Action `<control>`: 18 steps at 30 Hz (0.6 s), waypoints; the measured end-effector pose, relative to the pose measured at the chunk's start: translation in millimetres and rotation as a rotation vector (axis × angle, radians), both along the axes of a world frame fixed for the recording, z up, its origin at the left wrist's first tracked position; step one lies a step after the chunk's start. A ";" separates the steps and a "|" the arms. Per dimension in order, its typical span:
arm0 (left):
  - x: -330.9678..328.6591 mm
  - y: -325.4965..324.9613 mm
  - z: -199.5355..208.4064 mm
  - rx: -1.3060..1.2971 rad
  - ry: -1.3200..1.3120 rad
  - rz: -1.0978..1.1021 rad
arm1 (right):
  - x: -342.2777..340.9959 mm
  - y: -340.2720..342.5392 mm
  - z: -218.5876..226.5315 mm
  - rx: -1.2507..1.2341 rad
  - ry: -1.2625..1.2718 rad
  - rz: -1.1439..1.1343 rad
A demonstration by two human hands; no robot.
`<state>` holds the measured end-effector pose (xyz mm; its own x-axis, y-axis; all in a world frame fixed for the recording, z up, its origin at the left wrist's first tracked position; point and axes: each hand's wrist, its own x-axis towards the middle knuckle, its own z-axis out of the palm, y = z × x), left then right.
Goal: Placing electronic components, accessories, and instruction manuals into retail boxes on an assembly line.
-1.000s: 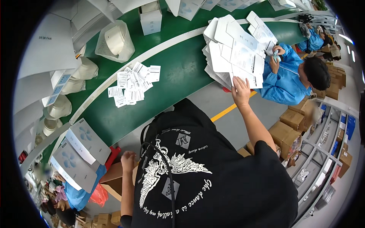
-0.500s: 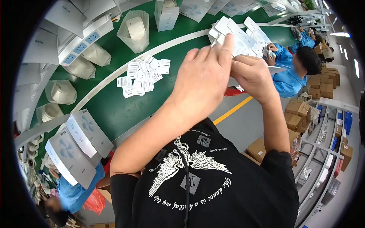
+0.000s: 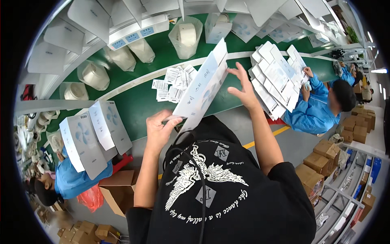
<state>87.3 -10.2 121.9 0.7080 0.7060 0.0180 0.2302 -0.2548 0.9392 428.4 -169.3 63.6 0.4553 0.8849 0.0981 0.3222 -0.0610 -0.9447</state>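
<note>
A white and pale-blue printed carton (image 3: pixel 201 91), folded flat or nearly so, stands tilted over the bench in front of me. My left hand (image 3: pixel 160 127) pinches its near lower corner between thumb and fingers. By the carton's far right edge, my right hand (image 3: pixel 245 88) is open with thumb and fingers spread; whether a fingertip touches the carton I cannot tell. Behind the carton lies a loose pile of small printed paper slips (image 3: pixel 175 83), partly hidden by it. To the right of my right hand lies a fanned stack of flat cartons (image 3: pixel 274 75).
Bagged white appliances (image 3: pixel 185 38) stand along the back of the green bench (image 3: pixel 140 95). A power strip (image 3: pixel 134 37) runs above them. Two printed cartons (image 3: pixel 83 136) stand at the left. Co-workers in blue sit at the right (image 3: pixel 313 107) and left (image 3: pixel 79 177).
Both hands have come back from the stack at the right. One carton is now in my left hand, which has moved left and nearer, while my right hand has opened. The view has shifted.
</note>
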 end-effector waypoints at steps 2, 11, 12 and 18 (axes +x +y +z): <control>-12.0 2.9 -6.1 -0.010 -0.086 -0.066 | -14.1 46.3 -13.1 0.055 0.008 -0.032; -45.2 32.6 28.7 0.056 0.020 -0.191 | -6.5 99.9 -7.7 0.019 -0.072 0.074; -54.3 43.1 40.1 0.124 0.127 -0.229 | -14.0 95.2 -4.0 0.007 -0.099 0.074; -14.0 42.1 38.8 0.426 0.483 -0.004 | -70.2 107.1 10.8 0.099 -0.176 0.258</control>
<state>73.3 31.8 160.7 0.7090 0.7048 -0.0250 0.6001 -0.5844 0.5462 358.3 -62.3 74.4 0.1857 0.9511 0.2467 0.4742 0.1332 -0.8703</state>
